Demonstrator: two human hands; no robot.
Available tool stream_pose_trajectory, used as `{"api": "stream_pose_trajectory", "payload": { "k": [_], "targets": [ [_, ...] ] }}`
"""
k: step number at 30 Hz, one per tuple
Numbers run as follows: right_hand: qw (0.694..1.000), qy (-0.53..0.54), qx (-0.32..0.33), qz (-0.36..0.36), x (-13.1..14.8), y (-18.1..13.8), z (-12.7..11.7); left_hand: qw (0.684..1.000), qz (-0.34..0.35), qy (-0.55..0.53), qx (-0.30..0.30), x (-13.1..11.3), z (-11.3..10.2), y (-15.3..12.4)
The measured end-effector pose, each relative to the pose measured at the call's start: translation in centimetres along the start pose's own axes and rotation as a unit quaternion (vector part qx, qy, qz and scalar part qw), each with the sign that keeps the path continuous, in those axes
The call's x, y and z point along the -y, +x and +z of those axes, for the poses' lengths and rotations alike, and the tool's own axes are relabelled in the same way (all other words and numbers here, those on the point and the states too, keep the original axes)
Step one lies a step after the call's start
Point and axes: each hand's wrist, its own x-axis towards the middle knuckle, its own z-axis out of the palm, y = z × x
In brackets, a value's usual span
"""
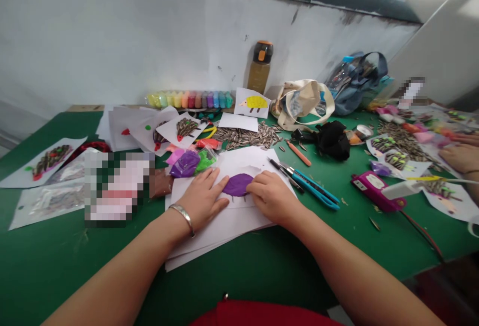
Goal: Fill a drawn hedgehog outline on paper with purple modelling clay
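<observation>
A flat oval of purple modelling clay (238, 185) lies on a small white sheet, with short drawn legs showing below it. My left hand (202, 197), wearing a silver bangle, rests flat on the paper with its fingers apart, fingertips by the clay's left edge. At the right edge, my right hand (275, 196) has its fingers bent and closed together against the clay; the fingertips are partly hidden. Beneath both hands is a stack of white paper (194, 244). Bags of purple clay (186, 163) and green clay (205, 159) sit just beyond my left hand.
Blue scissors (314, 186), a pen (286, 175) and an orange tool (299, 154) lie right of the paper. Sunflower seeds (249, 136) are heaped behind. A bottle (261, 67) and cloth bag (299, 104) stand by the wall. Another person's hand (460, 156) is at far right, beyond a power strip (377, 191).
</observation>
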Motion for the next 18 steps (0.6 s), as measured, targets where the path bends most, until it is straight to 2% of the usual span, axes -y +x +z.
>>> {"api": "stream_pose_trajectory", "payload": {
  "k": [3, 6, 11, 18],
  "targets": [
    [0.999, 0.024, -0.020, 0.010, -0.8, -0.3, -0.6, 1.000, -0.010, 0.001, 0.015, -0.2, -0.2, 0.1],
    [0.999, 0.035, -0.008, 0.010, -1.5, -0.6, -0.9, 1.000, -0.013, 0.000, 0.022, -0.2, -0.4, 0.1],
    [1.000, 0.002, 0.028, 0.004, -1.6, -0.5, -0.6, 1.000, -0.005, -0.006, 0.010, -0.1, -0.2, 0.0],
    [1.000, 0.007, 0.022, 0.004, -1.9, -0.4, -0.4, 1.000, 0.000, -0.017, -0.008, 0.1, 0.2, 0.0]
  ]
}}
